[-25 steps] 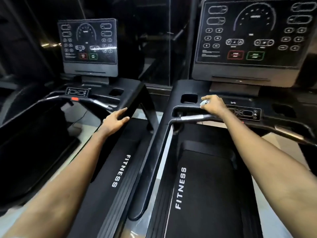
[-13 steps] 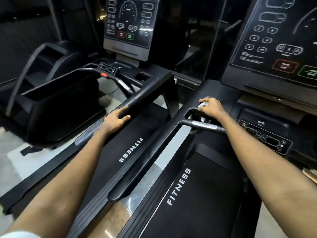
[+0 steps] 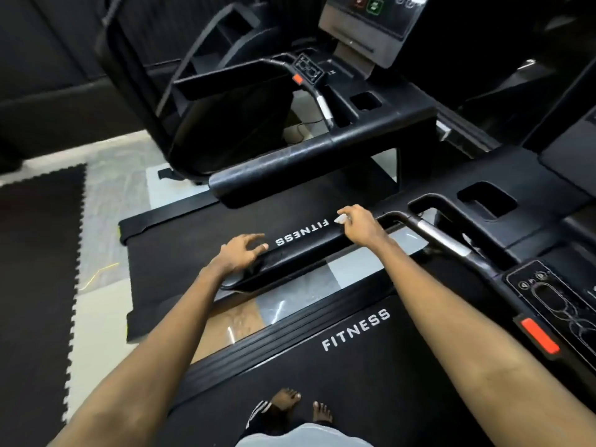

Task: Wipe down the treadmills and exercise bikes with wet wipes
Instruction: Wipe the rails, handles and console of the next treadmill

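At my far left a black foam mat (image 3: 38, 285) with a jigsaw edge lies on the pale floor (image 3: 106, 208); beside it runs the belt of the next treadmill (image 3: 167, 253), its white FITNESS lettering upside down to me; the neighbour's rail (image 3: 306, 159), thick and black, crosses above that belt; further up, the lower part of its screen (image 3: 364, 24) shows a red and a green button.

My left hand (image 3: 240, 257) lies released, fingers spread and nearly straight, on the near end of the black side rail (image 3: 300, 258) of the treadmill (image 3: 371, 391) I stand on; it holds nothing. Further right along that same rail is the wipe (image 3: 342, 219), a small white wad; my right hand (image 3: 360, 224) pinches it with curled fingers over the top of the rail, near where the rail meets the console; I cannot tell whether the wad itself touches the rail. Below the rail, between the two treadmills, a strip of glossy floor shows.

Just right of my right hand a bent handlebar with a silver grip (image 3: 443, 238) slants down toward me; beyond it a cup recess (image 3: 487, 200) is sunk in the console; at the far right a control panel (image 3: 554, 304) carries a red tab (image 3: 538, 340). At the bottom my bare feet (image 3: 287, 402) stand on the belt, below its FITNESS lettering.
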